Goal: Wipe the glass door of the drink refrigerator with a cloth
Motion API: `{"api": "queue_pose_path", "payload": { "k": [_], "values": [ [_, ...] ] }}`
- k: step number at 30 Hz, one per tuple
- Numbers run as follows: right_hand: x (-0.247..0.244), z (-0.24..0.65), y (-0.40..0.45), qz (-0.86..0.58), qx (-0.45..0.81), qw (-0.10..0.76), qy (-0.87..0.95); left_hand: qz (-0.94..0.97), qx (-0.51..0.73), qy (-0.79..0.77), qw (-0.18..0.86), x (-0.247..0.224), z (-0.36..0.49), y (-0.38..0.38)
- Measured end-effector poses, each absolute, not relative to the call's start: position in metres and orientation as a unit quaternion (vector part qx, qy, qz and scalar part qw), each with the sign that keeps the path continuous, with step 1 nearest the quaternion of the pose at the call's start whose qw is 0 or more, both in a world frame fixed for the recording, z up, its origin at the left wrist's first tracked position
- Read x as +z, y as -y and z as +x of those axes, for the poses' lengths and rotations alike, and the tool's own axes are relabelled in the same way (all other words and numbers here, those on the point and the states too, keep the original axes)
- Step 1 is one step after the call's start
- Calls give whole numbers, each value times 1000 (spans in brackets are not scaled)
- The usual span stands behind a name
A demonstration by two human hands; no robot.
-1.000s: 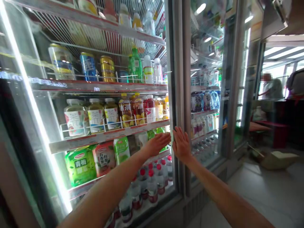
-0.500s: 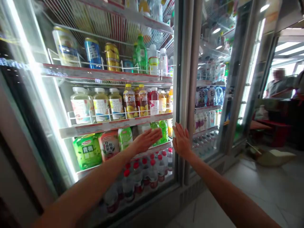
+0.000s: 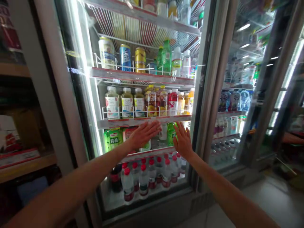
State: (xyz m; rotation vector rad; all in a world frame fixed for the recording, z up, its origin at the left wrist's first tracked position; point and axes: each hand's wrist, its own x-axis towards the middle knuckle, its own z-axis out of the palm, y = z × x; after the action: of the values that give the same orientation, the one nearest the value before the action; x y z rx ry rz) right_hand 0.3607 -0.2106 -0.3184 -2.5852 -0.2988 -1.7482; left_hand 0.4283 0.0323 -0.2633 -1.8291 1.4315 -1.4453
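Both arms reach forward at a lit glass-fronted drinks cooler. My left hand (image 3: 145, 134) is open, fingers stretched out and palm facing inward. It hides part of the lower shelf with the green pack (image 3: 112, 139). My right hand (image 3: 183, 141) is also open, fingers up, in front of a green bottle (image 3: 171, 133). Neither hand holds anything. Whether they touch the glass I cannot tell. Above the hands stands a row of tea bottles (image 3: 139, 103) with pale labels and white caps. Below them are several clear bottles with red caps (image 3: 143, 180).
A metal door frame (image 3: 215, 95) separates this cooler from a second one with more bottles (image 3: 234, 101) on the right. Wooden shelving (image 3: 26, 164) with goods stands at the left. Cans (image 3: 125, 57) and green bottles line the upper shelf. Tiled floor (image 3: 251, 193) lies at lower right.
My view has turned left, so the cooler sits further right and the left shelving shows. Both hands stay open and raised; relative to the cooler they have moved left.
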Motion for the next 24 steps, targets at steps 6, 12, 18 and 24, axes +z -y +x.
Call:
{"api": "queue_pose_path", "payload": {
  "k": [6, 12, 18, 24],
  "values": [
    [-310, 367, 180, -819, -557, 15, 137, -647, -540, -499, 205, -247, 427, -72],
    [-307, 370, 149, -809, -562, 13, 171, -642, -530, -511, 214, -256, 424, -117],
    [-303, 374, 126, -809, -558, 19, 187, -683, -586, -414, 133, -242, 431, -166],
    [-305, 377, 110, -807, -547, 22, 220, -699, -617, -343, 114, -275, 424, -180]
  ]
}}
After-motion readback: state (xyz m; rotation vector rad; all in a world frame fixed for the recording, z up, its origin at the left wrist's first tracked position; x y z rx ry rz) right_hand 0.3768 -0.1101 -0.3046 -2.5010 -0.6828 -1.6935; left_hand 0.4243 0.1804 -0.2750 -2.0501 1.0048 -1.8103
